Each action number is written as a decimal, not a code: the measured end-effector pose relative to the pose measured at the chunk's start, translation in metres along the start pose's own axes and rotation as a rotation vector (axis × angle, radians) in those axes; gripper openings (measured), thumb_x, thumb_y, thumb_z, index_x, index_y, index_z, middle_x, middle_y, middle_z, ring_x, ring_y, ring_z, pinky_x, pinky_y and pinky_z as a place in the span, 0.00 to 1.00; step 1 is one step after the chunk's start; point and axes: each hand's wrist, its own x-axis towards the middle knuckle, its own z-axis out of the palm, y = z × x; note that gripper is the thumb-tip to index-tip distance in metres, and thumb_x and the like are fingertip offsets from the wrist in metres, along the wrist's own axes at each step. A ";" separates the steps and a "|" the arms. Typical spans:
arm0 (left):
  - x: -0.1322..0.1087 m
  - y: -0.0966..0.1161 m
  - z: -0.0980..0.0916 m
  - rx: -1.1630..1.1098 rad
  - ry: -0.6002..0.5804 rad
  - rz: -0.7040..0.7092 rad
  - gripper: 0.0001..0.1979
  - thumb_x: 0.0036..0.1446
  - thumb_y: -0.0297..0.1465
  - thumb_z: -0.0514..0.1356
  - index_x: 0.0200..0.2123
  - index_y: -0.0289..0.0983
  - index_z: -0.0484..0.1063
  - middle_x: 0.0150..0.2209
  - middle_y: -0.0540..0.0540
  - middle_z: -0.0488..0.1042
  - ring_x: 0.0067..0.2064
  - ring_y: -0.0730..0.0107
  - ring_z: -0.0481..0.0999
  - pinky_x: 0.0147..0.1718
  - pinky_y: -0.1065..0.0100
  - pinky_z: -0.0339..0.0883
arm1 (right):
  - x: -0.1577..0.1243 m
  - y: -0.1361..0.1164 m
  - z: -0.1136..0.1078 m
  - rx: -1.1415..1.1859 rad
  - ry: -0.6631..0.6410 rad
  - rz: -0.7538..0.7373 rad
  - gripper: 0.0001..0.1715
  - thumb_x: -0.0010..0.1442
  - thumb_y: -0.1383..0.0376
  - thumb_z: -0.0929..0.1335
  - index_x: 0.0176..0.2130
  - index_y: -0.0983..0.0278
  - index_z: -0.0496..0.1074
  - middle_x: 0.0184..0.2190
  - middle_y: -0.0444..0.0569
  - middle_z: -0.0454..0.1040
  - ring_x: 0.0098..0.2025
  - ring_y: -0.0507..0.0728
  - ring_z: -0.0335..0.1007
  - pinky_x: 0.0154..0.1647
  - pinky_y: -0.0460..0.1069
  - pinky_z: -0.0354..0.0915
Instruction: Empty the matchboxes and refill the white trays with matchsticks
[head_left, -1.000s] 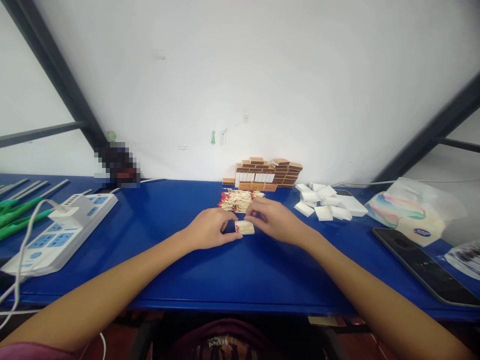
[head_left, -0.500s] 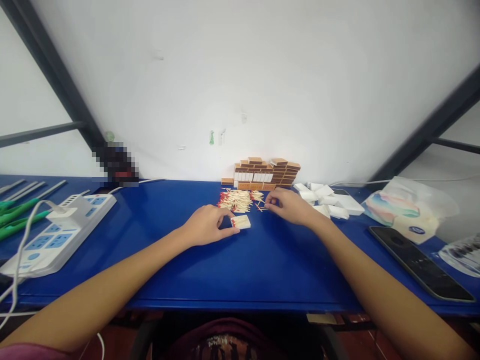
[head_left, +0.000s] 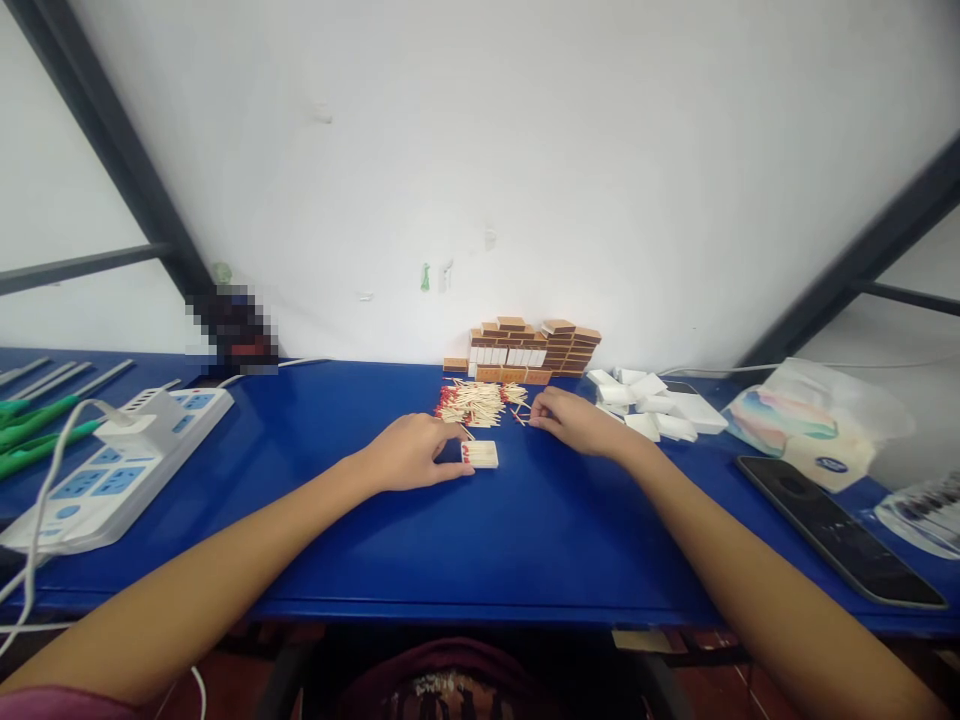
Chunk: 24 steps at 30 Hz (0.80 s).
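My left hand (head_left: 416,452) is closed at the left end of a small white matchbox tray (head_left: 484,455), thumb on the near side and fingers on the far side. Several red-headed matches lie lengthwise in the tray, heads to the left. Just beyond it is a heap of loose matches (head_left: 476,403), with a few strays at its right. My right hand (head_left: 562,420) is closed in a pinch at those strays, its fingertips on the end of a match (head_left: 520,415). Part of the left fingertips is hidden behind the tray's end.
Brown matchboxes (head_left: 574,350) are stacked against the wall. White empty box parts (head_left: 652,400) lie right of my right hand, near a tissue pack (head_left: 810,420) and a phone (head_left: 840,530). A power strip (head_left: 127,480) and green-handled tools (head_left: 37,435) are at the left.
The tray has shifted slightly toward me and left, and its matches look more lined up. My right hand has stayed at the stray matches with its fingers drawn closer together.
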 end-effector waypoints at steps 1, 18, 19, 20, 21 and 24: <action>0.000 0.000 0.000 0.010 -0.005 0.002 0.22 0.63 0.49 0.63 0.50 0.38 0.78 0.27 0.50 0.76 0.28 0.68 0.74 0.28 0.69 0.58 | 0.000 0.001 -0.002 -0.004 0.007 0.000 0.08 0.68 0.64 0.65 0.36 0.64 0.71 0.37 0.50 0.71 0.38 0.57 0.68 0.41 0.50 0.62; -0.001 0.005 0.006 0.067 -0.013 0.050 0.23 0.64 0.49 0.61 0.50 0.37 0.77 0.26 0.49 0.75 0.28 0.66 0.76 0.28 0.67 0.61 | 0.002 0.007 0.000 0.027 0.051 -0.037 0.06 0.67 0.64 0.66 0.41 0.63 0.72 0.38 0.49 0.70 0.38 0.57 0.68 0.41 0.50 0.62; -0.001 0.006 0.006 0.067 -0.011 0.050 0.23 0.64 0.49 0.61 0.50 0.37 0.77 0.26 0.49 0.75 0.28 0.66 0.76 0.28 0.67 0.61 | 0.002 0.007 0.001 0.021 0.049 -0.037 0.06 0.67 0.63 0.66 0.40 0.62 0.72 0.37 0.49 0.70 0.38 0.57 0.68 0.41 0.50 0.62; -0.001 0.006 0.006 0.068 -0.007 0.049 0.23 0.64 0.49 0.61 0.50 0.37 0.77 0.26 0.49 0.75 0.28 0.66 0.76 0.28 0.67 0.61 | 0.002 0.007 0.001 0.013 0.044 -0.034 0.06 0.68 0.63 0.66 0.39 0.63 0.72 0.37 0.49 0.70 0.38 0.57 0.68 0.41 0.50 0.62; -0.001 0.006 0.006 0.071 -0.005 0.049 0.23 0.64 0.50 0.61 0.50 0.37 0.77 0.26 0.49 0.75 0.28 0.66 0.76 0.28 0.67 0.61 | 0.003 0.007 0.001 0.005 0.039 -0.028 0.07 0.68 0.63 0.65 0.38 0.63 0.72 0.37 0.49 0.70 0.37 0.57 0.68 0.41 0.50 0.62; -0.001 0.006 0.005 0.078 -0.010 0.046 0.23 0.64 0.49 0.61 0.51 0.38 0.78 0.26 0.49 0.75 0.28 0.66 0.76 0.29 0.67 0.61 | 0.004 0.007 0.001 -0.008 0.027 0.001 0.08 0.68 0.63 0.66 0.37 0.64 0.71 0.37 0.50 0.71 0.37 0.57 0.68 0.41 0.50 0.62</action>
